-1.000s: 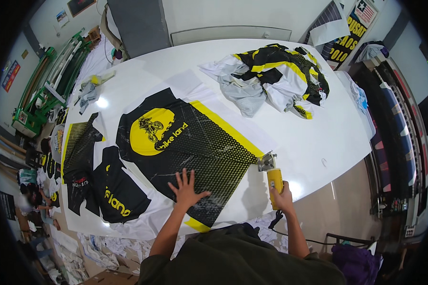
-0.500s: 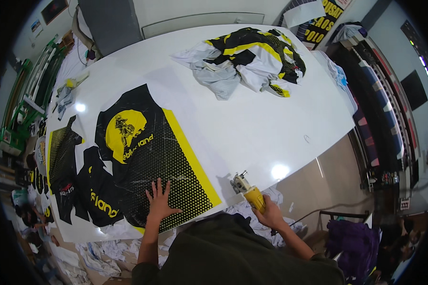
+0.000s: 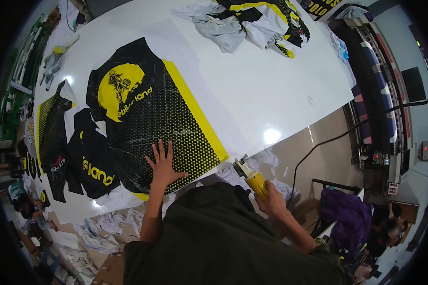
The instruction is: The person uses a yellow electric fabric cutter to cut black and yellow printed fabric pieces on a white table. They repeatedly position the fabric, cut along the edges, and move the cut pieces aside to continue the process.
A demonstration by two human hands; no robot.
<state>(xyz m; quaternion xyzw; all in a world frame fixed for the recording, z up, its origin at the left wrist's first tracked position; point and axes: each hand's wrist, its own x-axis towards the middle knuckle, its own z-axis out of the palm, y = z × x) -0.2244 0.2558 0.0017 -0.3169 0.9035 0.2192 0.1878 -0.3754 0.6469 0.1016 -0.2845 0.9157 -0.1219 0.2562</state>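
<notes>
My left hand (image 3: 165,170) lies open, fingers spread, on a black dotted fabric panel (image 3: 190,156) with a yellow side band and a round yellow printed emblem. My right hand (image 3: 272,198) grips a yellow electric cloth cutter (image 3: 255,182). Its metal head is at the near edge of the white table (image 3: 295,95), just beyond the panel's lower right corner; whether it touches the cloth I cannot tell. Smaller black and yellow printed pieces (image 3: 88,152) lie left of the panel.
A crumpled heap of black, yellow and white fabric (image 3: 242,26) sits on the far table. Machines with rollers (image 3: 375,85) line the right. A black cord (image 3: 318,142) runs rightward. Scraps (image 3: 100,228) litter the floor; purple cloth (image 3: 342,213) is at lower right. People (image 3: 26,209) sit at both sides.
The cutter came down from the panel's right tip toward the near table edge and tilted leftward. The panel's corner lies flatter. My view shifted, and the cord now rises across the right side.
</notes>
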